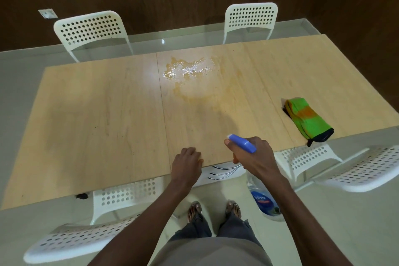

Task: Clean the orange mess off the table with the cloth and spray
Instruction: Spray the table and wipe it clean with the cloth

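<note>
Wood-grain table (103,114) among white perforated chairs (91,30). My right hand (252,155) grips a spray bottle (243,142), nozzle aimed away at the wet orange stain (192,77). My left hand (187,160) rests on the near edge, fingers curled. Folded green cloth (308,119) lies far right.

Spray bottle (243,143) in right hand (253,155)

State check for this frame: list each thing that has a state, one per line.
orange mess: still on the table, wet and glistening at its far part
cloth: folded, lying untouched on the table, orange-stained
spray bottle: held, nozzle pointing toward the mess
right hand: grips the spray bottle
left hand: rests on the table edge, fingers loosely curled, holding nothing
table: otherwise dry, faint smears
</note>
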